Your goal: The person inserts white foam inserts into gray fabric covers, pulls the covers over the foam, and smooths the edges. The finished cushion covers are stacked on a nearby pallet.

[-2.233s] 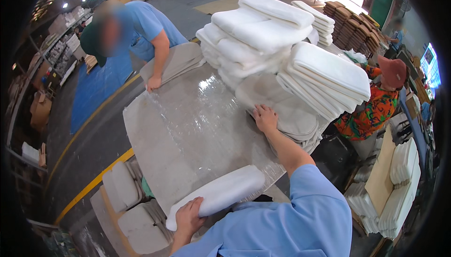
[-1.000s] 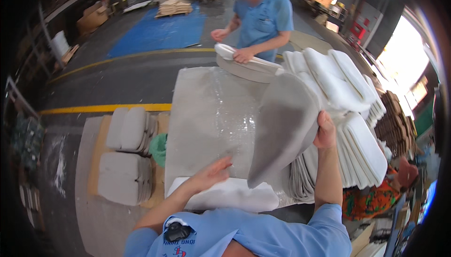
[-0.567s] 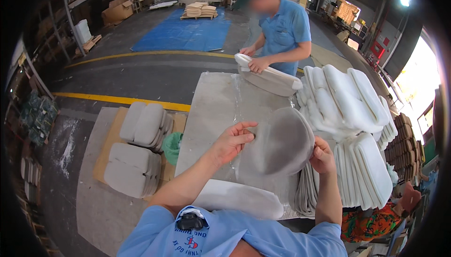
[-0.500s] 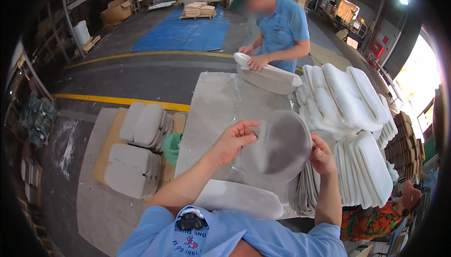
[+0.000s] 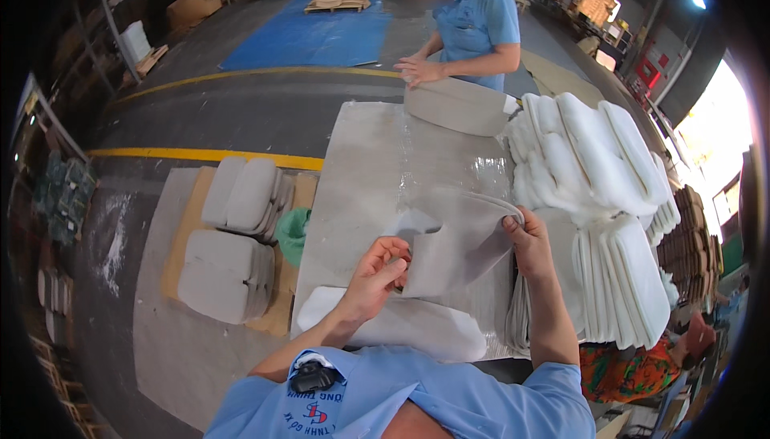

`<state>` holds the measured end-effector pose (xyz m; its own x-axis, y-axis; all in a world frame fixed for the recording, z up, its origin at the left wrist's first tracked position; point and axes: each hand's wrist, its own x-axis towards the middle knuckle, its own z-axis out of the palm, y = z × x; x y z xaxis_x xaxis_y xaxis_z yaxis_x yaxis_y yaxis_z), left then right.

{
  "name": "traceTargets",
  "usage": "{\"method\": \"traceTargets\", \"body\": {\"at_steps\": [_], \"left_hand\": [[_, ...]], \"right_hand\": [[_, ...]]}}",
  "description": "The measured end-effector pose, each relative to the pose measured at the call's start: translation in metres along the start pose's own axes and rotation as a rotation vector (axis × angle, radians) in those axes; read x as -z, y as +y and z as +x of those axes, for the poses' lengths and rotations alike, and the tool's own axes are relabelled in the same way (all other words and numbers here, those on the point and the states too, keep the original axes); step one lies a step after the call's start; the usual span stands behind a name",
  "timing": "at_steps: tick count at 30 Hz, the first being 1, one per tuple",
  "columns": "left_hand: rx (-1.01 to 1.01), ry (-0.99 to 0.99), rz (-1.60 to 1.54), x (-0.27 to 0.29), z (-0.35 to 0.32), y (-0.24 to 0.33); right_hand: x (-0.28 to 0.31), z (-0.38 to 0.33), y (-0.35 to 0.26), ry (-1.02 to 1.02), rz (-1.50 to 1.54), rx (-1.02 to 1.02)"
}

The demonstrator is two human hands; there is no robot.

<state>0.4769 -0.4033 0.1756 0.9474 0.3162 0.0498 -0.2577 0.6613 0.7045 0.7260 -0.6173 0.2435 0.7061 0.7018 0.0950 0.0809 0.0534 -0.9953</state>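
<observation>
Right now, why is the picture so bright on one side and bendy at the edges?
Head view: daylight from an opening at the right washes out to white; the fisheye lens bends the yellow floor line and darkens the rim; the table shows glare on its clear plastic sheet.

The fingertips of the left hand (image 5: 377, 272) are hidden behind the grey fabric cushion cover (image 5: 457, 246). The white foam pad (image 5: 401, 325) is partly covered by the left forearm. The co-worker's face is blurred, and the bottom edge cuts off the seated person in the orange patterned garment (image 5: 634, 367).
</observation>
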Motion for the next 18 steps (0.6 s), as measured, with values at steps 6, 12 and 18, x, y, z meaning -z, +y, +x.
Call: {"method": "traceTargets", "body": {"at_steps": [6,12,18], "left_hand": [[0.407,-0.025,-0.278,0.004,0.004,-0.019],[0.353,-0.013,0.236,0.036,0.027,-0.088],[0.084,0.174,-0.096,0.031,0.096,-0.017]], "right_hand": [[-0.026,0.013,-0.007,-0.084,0.172,0.103],[-0.051,0.014,-0.04,-0.327,0.181,0.517],[-0.03,-0.042,-0.067,-0.133,0.072,0.668]]}}
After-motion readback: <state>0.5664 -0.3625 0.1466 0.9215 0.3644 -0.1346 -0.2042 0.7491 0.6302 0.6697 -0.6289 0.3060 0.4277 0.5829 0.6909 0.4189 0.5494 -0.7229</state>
